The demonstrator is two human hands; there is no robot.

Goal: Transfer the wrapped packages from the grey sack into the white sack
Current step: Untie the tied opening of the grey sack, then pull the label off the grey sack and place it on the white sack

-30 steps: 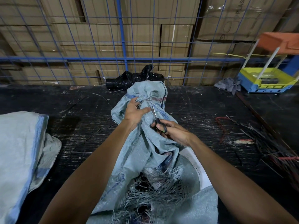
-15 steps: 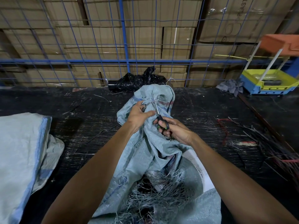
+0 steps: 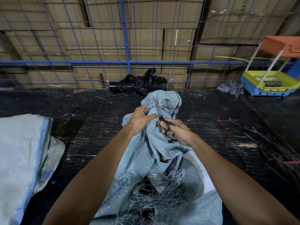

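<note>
From the head camera, the crumpled grey woven plastic sack (image 3: pixel 151 153) is seen lying mid-table on the scratched black worktop (image 3: pixel 90 114), frayed end nearest. Its bunched far end is pinched by the left hand (image 3: pixel 140 118). Black-handled scissors (image 3: pixel 159 116), blades parted at the bunch, are gripped by the right hand (image 3: pixel 177 132). The pale white woven sack (image 3: pixel 19 156) is laid at far left.

A black plastic bag (image 3: pixel 139 82) lies crumpled at the far edge of the dark surface (image 3: pixel 84 114), against the blue wire fence (image 3: pixel 125 62) (stacked cardboard boxes (image 3: pixel 105 38) stand behind it). At far right, a grey rag (image 3: pixel 230 88) lies just beside a yellow-and-blue tray (image 3: pixel 272 85). Loose cut strips (image 3: pixel 266 143) litter the surface's right side.
</note>
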